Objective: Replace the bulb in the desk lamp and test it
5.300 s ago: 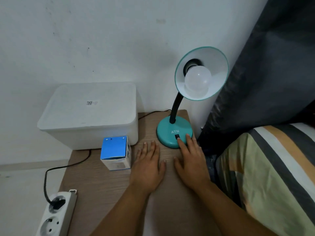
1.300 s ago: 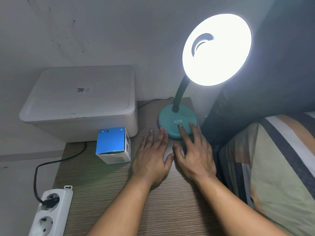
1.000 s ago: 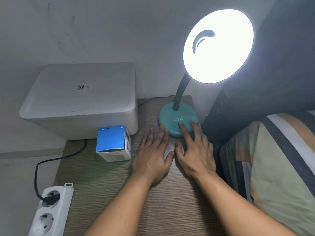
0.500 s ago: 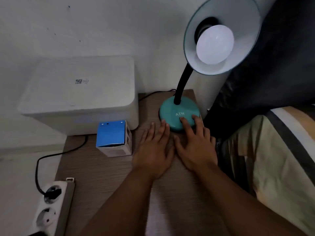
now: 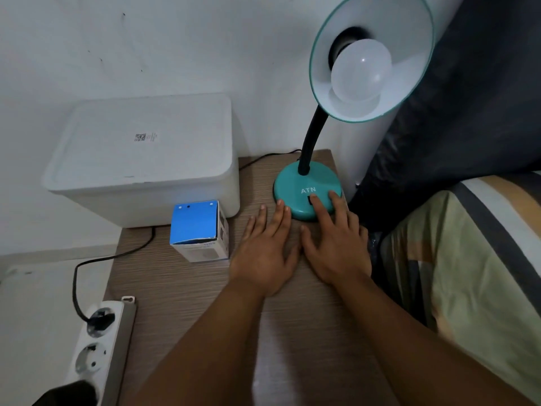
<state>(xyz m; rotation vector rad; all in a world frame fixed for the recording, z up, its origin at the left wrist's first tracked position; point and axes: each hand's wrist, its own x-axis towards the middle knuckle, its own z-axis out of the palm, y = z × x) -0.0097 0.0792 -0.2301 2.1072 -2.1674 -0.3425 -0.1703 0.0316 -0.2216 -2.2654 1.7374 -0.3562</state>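
I note the wooden table (image 5: 187,291) carrying a white lidded bin (image 5: 143,159) at far left. The teal desk lamp (image 5: 307,189) stands at far right, its white bulb (image 5: 361,72) seated in the shade and unlit. Right hand (image 5: 333,244) lies flat, fingers straight, index fingertip on the base switch. Left hand (image 5: 266,253) rests flat just beside it, fingers relaxed, grasping nothing. A blue bulb box (image 5: 199,230) sits left of the hands; a power strip (image 5: 99,341) lies near left.

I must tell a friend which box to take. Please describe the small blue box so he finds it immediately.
Find the big white bin on the wooden table. The small box stands directly before it, left of the left hand. Only it has a bright blue top.
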